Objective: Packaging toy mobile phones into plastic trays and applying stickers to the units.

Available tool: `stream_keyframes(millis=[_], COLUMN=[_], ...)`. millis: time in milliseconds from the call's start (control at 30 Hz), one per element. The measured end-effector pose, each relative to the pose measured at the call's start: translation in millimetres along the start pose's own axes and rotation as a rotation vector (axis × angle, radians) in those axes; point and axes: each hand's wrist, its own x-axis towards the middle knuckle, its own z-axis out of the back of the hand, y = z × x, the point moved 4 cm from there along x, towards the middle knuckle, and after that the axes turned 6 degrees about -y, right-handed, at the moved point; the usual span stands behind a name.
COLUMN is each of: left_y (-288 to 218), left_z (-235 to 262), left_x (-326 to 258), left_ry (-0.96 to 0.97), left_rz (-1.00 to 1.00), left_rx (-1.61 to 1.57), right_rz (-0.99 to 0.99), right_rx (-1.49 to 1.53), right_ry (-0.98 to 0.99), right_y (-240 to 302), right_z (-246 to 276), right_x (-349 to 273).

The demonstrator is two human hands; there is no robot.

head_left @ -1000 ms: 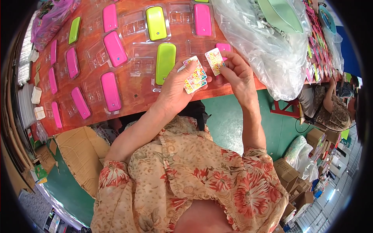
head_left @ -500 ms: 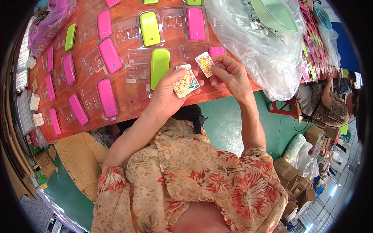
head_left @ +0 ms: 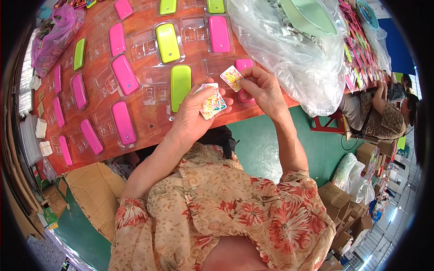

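Observation:
My left hand [head_left: 190, 108] is closed on a small stack of colourful printed cards [head_left: 211, 103], its thumb lying over them. Between thumb and fingers, my right hand [head_left: 264, 90] pinches one or more similar cards [head_left: 232, 78], a little right of the stack and apart from it. Beyond my left hand lies a lime-green rounded case [head_left: 181, 83] in a clear plastic tray. Partly hidden behind my right hand is a pink case [head_left: 244, 64] in another clear tray.
Rows of pink cases [head_left: 124, 123] and green cases [head_left: 168, 43] in clear trays cover the red-brown table [head_left: 153, 128]. A clear plastic bag [head_left: 271, 58] with a pale green basin [head_left: 312, 16] stands at right. A purple bag [head_left: 56, 40] sits far left. Another person [head_left: 384, 108] works at right.
My right hand's card has tilted and moved slightly left. The left hand keeps its stack, now squared more closely. The whole view has shifted slightly, the table sitting lower.

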Motion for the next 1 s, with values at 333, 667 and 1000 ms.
stream_keyframes(millis=[333,667,1000], left_y=[-6.2,-6.7,-2.2], left_z=[20.4,16.2,9.6], left_x=[4.7,20.5,11.5], left_ry=[0.063,-0.073,-0.098], left_rz=[-0.046,-0.199,-0.091], left_rx=[0.161,0.242,0.235], right_rz=[0.029,0.389,0.259], right_rx=[0.298,-0.161,0.245], right_ry=[0.080,-0.217,0.002], right_y=[-9.4,4.7,-12.2], right_z=[-20.4,-35.3,-35.1], right_x=[-2.4,-12.2,0.7])
